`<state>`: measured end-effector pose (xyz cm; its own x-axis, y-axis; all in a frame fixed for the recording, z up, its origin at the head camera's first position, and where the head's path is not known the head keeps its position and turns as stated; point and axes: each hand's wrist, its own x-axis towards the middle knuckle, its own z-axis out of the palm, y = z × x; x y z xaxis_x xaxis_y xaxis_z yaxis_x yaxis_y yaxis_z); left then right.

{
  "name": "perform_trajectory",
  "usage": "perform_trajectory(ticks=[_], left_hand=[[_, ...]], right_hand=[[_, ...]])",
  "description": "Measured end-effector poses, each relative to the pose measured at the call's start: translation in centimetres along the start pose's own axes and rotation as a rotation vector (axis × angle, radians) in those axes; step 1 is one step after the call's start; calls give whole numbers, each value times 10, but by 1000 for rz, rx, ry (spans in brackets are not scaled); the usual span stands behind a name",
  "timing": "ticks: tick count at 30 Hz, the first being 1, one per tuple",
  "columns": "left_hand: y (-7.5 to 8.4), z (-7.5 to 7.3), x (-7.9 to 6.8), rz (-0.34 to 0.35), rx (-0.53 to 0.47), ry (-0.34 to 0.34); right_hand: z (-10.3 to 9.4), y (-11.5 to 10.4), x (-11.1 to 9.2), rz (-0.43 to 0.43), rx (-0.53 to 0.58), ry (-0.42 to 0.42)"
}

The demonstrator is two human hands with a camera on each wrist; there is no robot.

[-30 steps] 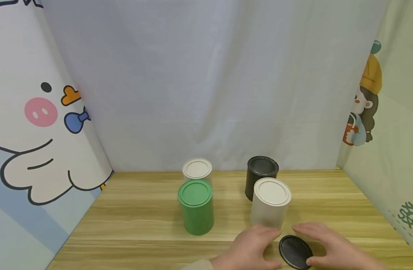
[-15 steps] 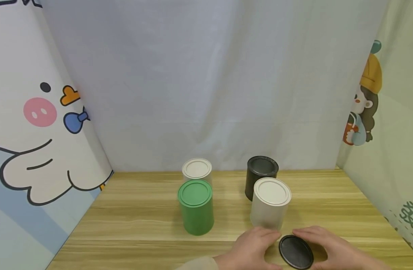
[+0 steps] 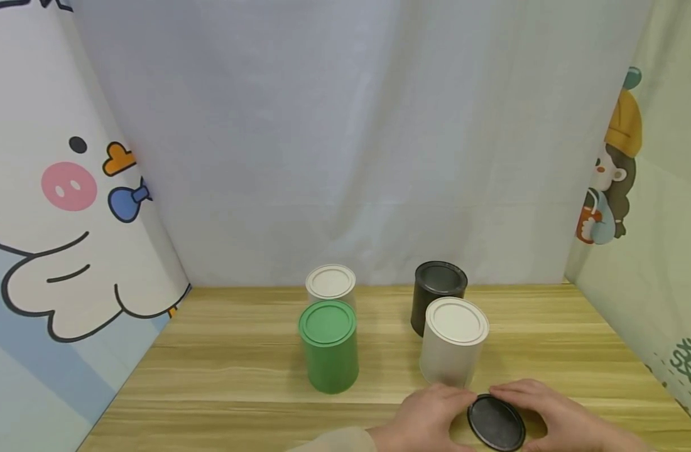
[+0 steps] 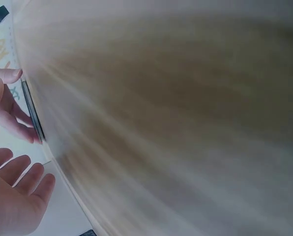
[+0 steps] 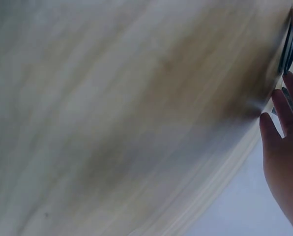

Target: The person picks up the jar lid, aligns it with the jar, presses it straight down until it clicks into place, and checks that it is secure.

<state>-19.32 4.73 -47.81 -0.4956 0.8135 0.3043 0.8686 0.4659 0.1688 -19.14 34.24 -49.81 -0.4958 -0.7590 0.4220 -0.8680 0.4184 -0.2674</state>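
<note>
A round black lid [image 3: 495, 422] lies near the table's front edge, between the two hands. My right hand [image 3: 554, 414] holds it by the rim, a finger at the far edge and the thumb at the near edge. In the left wrist view the lid [image 4: 33, 112] shows edge-on as a thin dark disc. My left hand [image 3: 427, 419] is at the lid's left side, its fingertips very close to the rim; I cannot tell if they touch. Its fingers look relaxed in the left wrist view. Just beyond the hands stands a white can [image 3: 454, 345].
Behind the white can is a black can [image 3: 438, 295]. Further left stand a green can [image 3: 330, 348] and, behind it, another white can [image 3: 330, 282]. All have lids on. The wooden table [image 3: 238, 370] ends at a pale curtain [image 3: 345, 157]; printed cloths hang on both sides.
My left hand has moved slightly right, nearer the lid. My right thumb has shifted from over the lid to its near rim. The cans have stayed in place.
</note>
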Motion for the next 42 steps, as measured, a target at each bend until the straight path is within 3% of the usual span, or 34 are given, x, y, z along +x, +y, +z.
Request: perform_trajectory(ticks=[9,16,25,42], left_hand=[[-4,7,2,14,-18,-36],[-3,9,2,14,39,-19],[-5,7,0,-62,59,-63],[-11,7,-3,-41,-22,-73]], right_hand=[[6,4,-2,1,7,17],[10,3,-1,0,16,50],[13,-3,4,36,-22,25],[19,-6,12,4,26,2]])
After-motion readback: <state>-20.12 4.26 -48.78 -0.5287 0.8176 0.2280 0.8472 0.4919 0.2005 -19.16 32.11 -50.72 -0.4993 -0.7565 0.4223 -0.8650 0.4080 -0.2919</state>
